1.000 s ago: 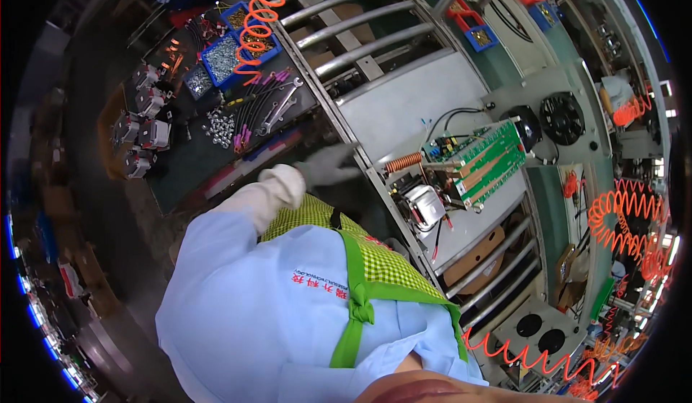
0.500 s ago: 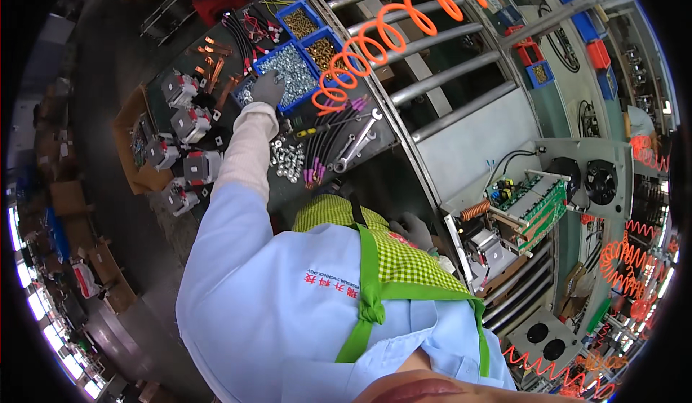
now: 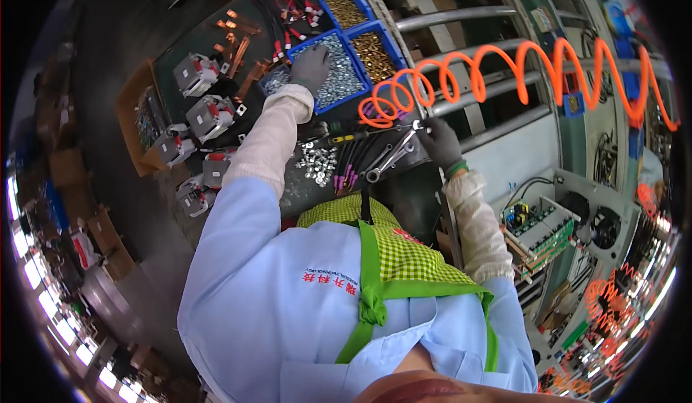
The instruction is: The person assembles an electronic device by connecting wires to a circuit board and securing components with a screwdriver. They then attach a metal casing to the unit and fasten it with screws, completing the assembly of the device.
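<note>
Shifted since the earlier frame: left hand, grey-gloved, now resting over silver fasteners in the larger blue bin, leaving the smaller compartment; its fingers are hiding their closure, cannot tell. Right hand, gloved, having risen from beside the apron, now reaching the wrenches' upper ends; pinch or mere contact, cannot tell.

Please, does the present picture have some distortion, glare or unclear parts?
In the head view, the fisheye distortion bows the steel rollers; in the head view, bright panels at lower left glare white, cardboard boxes at far left look soft, and the dark-gloved left hand shows little finger detail.
</note>
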`<state>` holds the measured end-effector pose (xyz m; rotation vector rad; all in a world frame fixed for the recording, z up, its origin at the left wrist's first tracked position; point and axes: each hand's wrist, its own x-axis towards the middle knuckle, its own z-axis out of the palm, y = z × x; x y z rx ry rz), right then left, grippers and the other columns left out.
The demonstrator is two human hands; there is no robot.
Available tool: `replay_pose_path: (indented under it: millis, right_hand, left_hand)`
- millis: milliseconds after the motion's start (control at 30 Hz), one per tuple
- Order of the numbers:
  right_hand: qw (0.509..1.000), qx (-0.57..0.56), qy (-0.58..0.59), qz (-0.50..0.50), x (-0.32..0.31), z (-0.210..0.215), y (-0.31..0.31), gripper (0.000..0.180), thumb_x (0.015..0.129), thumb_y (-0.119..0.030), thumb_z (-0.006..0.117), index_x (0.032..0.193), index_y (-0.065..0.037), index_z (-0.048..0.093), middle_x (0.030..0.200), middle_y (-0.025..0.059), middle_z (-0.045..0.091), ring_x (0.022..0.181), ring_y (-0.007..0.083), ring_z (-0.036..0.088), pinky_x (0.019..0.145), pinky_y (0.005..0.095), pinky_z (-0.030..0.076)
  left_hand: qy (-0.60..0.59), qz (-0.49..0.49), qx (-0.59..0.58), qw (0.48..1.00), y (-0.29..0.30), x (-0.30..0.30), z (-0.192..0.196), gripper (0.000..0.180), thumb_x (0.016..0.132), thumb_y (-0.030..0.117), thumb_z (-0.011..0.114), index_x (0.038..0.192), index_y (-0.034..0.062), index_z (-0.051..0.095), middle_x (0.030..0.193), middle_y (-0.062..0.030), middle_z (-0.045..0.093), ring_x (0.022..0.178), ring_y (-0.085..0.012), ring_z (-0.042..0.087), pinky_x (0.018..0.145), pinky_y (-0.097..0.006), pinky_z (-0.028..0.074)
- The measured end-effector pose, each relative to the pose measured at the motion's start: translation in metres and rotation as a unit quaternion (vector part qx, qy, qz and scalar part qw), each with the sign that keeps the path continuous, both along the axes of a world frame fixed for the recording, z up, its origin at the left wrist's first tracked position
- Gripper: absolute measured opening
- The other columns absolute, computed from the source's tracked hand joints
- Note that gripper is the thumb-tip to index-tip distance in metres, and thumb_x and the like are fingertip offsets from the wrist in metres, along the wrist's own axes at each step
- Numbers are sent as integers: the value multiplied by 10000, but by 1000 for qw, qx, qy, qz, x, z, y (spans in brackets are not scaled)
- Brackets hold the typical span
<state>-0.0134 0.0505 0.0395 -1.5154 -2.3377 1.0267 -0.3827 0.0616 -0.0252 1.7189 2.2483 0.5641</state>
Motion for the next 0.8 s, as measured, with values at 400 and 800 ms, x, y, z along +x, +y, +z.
replay_pose_path:
  millis: [400,800]
  right_hand:
    - [971,31,-35,236,-151,-36,118,573,830,-119,609,1383,-100,460,1390,214,475,1115,416,560,915,446,480]
    - [949,90,-102,286,-164,-91,135,308,763,-78,624,1059,-142,575,1082,139,585,899,393,629,730,492,524]
  left_hand:
    - [-804,219,169,527,-138,-90,-32,158,884,118,550,1017,36,574,898,-131,651,876,-244,649,772,-386,530]
    - [122,67,-276,951,-115,-42,-26,243,873,293,590,1016,97,583,887,-124,682,760,-333,679,648,-465,538]
